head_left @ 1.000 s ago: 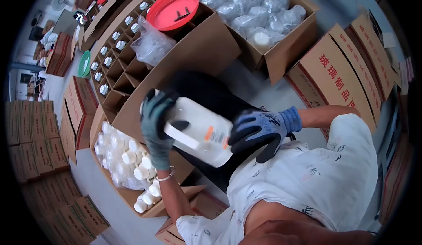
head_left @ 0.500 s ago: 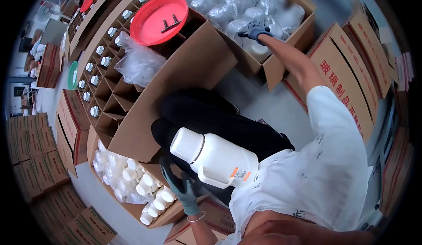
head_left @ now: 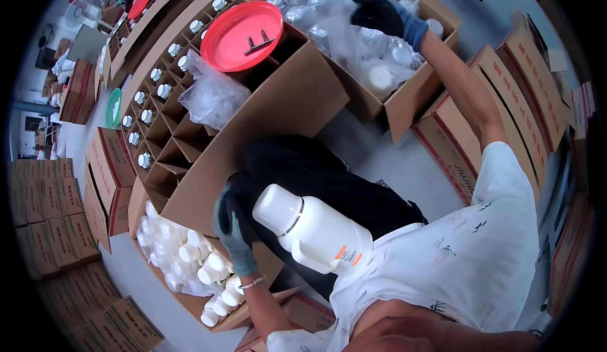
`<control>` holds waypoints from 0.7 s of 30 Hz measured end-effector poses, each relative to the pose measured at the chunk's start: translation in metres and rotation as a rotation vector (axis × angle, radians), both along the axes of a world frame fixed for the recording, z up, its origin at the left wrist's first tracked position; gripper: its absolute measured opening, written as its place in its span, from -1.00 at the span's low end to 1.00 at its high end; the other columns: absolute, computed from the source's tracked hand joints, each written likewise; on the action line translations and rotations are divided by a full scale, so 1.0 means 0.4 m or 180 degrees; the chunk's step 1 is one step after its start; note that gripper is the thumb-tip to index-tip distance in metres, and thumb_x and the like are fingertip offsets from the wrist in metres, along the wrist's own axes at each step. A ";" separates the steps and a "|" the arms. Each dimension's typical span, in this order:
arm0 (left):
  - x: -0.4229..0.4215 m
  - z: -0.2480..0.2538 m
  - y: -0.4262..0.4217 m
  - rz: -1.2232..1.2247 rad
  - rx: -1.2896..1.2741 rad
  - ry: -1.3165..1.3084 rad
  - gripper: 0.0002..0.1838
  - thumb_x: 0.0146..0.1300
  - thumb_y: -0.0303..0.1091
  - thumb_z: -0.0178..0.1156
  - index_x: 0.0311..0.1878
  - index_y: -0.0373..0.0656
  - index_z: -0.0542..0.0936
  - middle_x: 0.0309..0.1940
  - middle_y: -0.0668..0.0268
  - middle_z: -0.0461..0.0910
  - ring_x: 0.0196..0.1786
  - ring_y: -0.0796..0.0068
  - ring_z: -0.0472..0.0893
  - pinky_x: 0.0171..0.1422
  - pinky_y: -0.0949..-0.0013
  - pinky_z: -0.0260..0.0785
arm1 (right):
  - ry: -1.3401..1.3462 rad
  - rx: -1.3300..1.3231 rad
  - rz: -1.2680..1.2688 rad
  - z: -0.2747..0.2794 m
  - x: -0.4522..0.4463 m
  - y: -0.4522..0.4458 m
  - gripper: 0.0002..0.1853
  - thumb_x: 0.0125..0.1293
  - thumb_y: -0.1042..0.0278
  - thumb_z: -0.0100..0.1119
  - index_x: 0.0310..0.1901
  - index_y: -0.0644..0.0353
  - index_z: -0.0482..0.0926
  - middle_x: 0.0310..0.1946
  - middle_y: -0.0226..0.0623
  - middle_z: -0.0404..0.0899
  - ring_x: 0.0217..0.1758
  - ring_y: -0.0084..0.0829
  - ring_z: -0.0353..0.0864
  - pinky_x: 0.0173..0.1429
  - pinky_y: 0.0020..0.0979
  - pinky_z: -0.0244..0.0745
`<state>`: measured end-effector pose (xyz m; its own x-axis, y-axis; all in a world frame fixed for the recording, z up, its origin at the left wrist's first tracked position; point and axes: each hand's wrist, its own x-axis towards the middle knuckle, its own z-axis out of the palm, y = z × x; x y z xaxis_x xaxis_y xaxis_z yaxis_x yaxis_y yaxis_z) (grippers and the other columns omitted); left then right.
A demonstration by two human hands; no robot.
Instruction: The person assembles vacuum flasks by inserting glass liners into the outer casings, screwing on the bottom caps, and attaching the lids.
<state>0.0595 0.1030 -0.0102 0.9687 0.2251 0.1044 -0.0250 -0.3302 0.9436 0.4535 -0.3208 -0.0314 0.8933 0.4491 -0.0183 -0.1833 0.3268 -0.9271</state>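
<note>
A white thermos flask (head_left: 332, 229) with a cup lid, a side handle and orange labels lies tilted across my lap. My left hand (head_left: 235, 235), in a grey-green glove, is beside the flask's lid, near my knee and the carton wall, fingers apart and holding nothing. My right hand (head_left: 389, 18), in a dark blue glove, is raised over an open carton (head_left: 414, 80) of plastic-wrapped pieces. Its fingers are closed on a clear plastic bag (head_left: 344, 33), blurred by motion; what the bag contains I cannot make out.
A divided carton (head_left: 272, 102) holds several silver-capped bottles, a crumpled plastic bag (head_left: 215, 93) and a red basin (head_left: 237, 26) with a dark metal piece in it. White handled parts (head_left: 212, 270) fill a low carton at lower left. Printed cartons (head_left: 499, 118) stand at right.
My right hand has lifted from the wrapped pieces, drawing up clear plastic. My left hand has moved up toward my knee. The flask stays on my lap; the view has shifted slightly.
</note>
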 end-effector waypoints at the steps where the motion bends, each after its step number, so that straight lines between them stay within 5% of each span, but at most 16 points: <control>1: 0.046 0.032 -0.016 -0.0126 -0.0029 -0.0191 -0.49 0.36 -0.25 0.09 0.28 -0.36 0.41 0.25 0.10 0.47 0.33 0.23 0.42 0.45 0.21 0.16 | -0.0339 0.0610 0.0717 0.056 -0.032 0.028 -0.55 0.34 0.18 0.20 0.19 0.21 0.46 -0.04 -0.12 0.60 0.08 -0.15 0.61 0.30 -0.12 0.48; 3: 0.143 0.091 -0.066 -0.0436 0.0056 -0.0712 -0.41 0.23 -0.37 0.21 0.32 -0.34 0.38 0.29 0.09 0.44 0.37 0.21 0.39 0.45 0.21 0.18 | -0.0326 0.1222 0.1240 0.169 -0.084 0.140 -0.55 0.42 0.17 0.08 0.27 0.14 0.38 0.05 -0.14 0.55 0.16 -0.10 0.55 0.39 -0.08 0.39; 5: 0.218 0.121 -0.114 -0.0789 0.0854 -0.1042 -0.24 0.06 -0.51 0.36 0.38 -0.26 0.33 0.39 0.03 0.30 0.45 0.10 0.28 0.45 0.19 0.20 | 0.0606 0.2134 0.2217 0.258 -0.081 0.330 -0.57 0.31 0.01 0.20 0.11 0.06 0.57 0.03 -0.18 0.65 0.20 -0.17 0.57 0.33 0.00 0.41; 7: 0.248 0.145 -0.170 -0.0804 0.1562 -0.1038 0.06 -0.11 -0.33 0.54 0.49 -0.12 0.16 0.52 -0.02 -0.03 0.50 -0.07 0.14 0.47 0.12 0.17 | 0.0774 0.1646 0.1826 0.370 -0.141 0.466 -0.58 0.40 0.02 0.05 0.05 0.21 0.57 -0.03 -0.17 0.67 0.08 -0.19 0.63 0.30 -0.01 0.44; 9: 0.271 0.093 -0.167 -0.0878 0.1878 -0.1303 0.25 -0.21 -0.16 0.60 0.51 -0.23 0.01 0.52 -0.05 -0.06 0.54 -0.04 0.01 0.52 0.08 0.05 | 0.0540 0.2118 0.1968 0.411 -0.157 0.603 -0.60 0.41 0.04 0.02 -0.02 0.23 0.58 -0.05 -0.15 0.67 0.06 -0.17 0.63 0.30 -0.01 0.45; 11: 0.265 0.074 -0.175 -0.0790 0.1132 -0.1331 0.27 -0.19 -0.15 0.60 0.51 -0.29 -0.03 0.52 -0.04 -0.07 0.55 -0.02 -0.02 0.55 0.06 -0.05 | 0.0721 0.2727 0.1961 0.429 -0.169 0.736 -0.62 0.40 0.05 0.03 -0.02 0.21 0.58 -0.08 -0.13 0.67 0.06 -0.13 0.63 0.24 -0.02 0.51; 14: 0.286 0.081 -0.171 0.0258 0.0908 -0.1708 -0.08 0.00 -0.24 0.49 0.39 -0.32 0.24 0.32 0.02 0.32 0.34 0.11 0.37 0.37 0.17 0.26 | 0.0772 0.2424 0.1833 0.428 -0.171 0.874 -0.61 0.32 0.08 0.18 0.05 0.14 0.50 -0.14 -0.23 0.60 -0.02 -0.20 0.61 0.16 -0.10 0.56; 15: 0.293 0.081 -0.142 0.0458 -0.0029 -0.1396 -0.20 0.04 -0.25 0.46 0.32 -0.31 0.33 0.20 0.06 0.41 0.26 0.13 0.42 0.36 0.14 0.26 | 0.0534 0.2232 0.1785 0.412 -0.173 0.915 -0.52 0.25 0.08 0.31 0.12 0.09 0.43 -0.15 -0.31 0.53 -0.08 -0.25 0.58 0.15 -0.15 0.57; 16: 0.303 0.070 -0.108 0.0642 -0.0983 -0.1082 -0.32 0.07 -0.26 0.43 0.24 -0.29 0.41 0.09 0.09 0.49 0.18 0.15 0.48 0.35 0.12 0.25 | 0.0599 0.1434 0.1205 0.459 -0.273 0.875 -0.60 0.49 0.15 -0.05 0.29 0.02 0.38 0.16 -0.22 0.48 0.22 -0.12 0.49 0.38 -0.09 0.40; 17: 0.311 0.061 -0.079 0.0687 -0.1770 -0.1068 -0.52 0.12 -0.28 0.37 0.08 -0.26 0.52 -0.08 0.16 0.56 0.04 0.19 0.55 0.28 0.12 0.29 | -0.0162 0.1716 0.1508 0.404 -0.270 0.870 -0.62 0.37 0.04 0.15 0.12 0.00 0.46 -0.19 -0.44 0.47 -0.15 -0.39 0.51 0.08 -0.25 0.54; 18: 0.318 0.051 -0.051 0.0785 -0.2567 -0.1098 -0.71 0.17 -0.30 0.32 -0.09 -0.23 0.62 -0.24 0.24 0.64 -0.09 0.23 0.61 0.20 0.13 0.34 | -0.0919 0.1299 0.1358 0.371 -0.296 0.857 -0.57 0.41 0.03 0.09 0.22 -0.01 0.43 -0.16 -0.44 0.50 -0.12 -0.44 0.52 0.07 -0.33 0.50; 19: 0.313 0.018 -0.012 0.0777 -0.1951 -0.1100 -0.74 0.18 -0.32 0.29 -0.09 -0.22 0.62 -0.23 0.25 0.64 -0.09 0.24 0.61 0.19 0.14 0.35 | -0.1473 0.1180 0.1506 0.348 -0.325 0.823 -0.48 0.37 0.05 0.15 0.31 -0.01 0.38 -0.02 -0.38 0.51 0.00 -0.42 0.51 0.14 -0.41 0.45; 21: 0.285 -0.049 0.059 0.0650 -0.0229 -0.1075 -0.75 0.22 -0.36 0.22 -0.05 -0.21 0.61 -0.15 0.25 0.63 -0.03 0.25 0.60 0.22 0.15 0.35 | -0.4705 -0.0632 -0.0049 0.270 -0.383 0.772 -0.11 0.07 -0.12 0.40 0.38 0.08 0.25 0.19 -0.09 0.41 0.26 -0.11 0.42 0.30 -0.17 0.34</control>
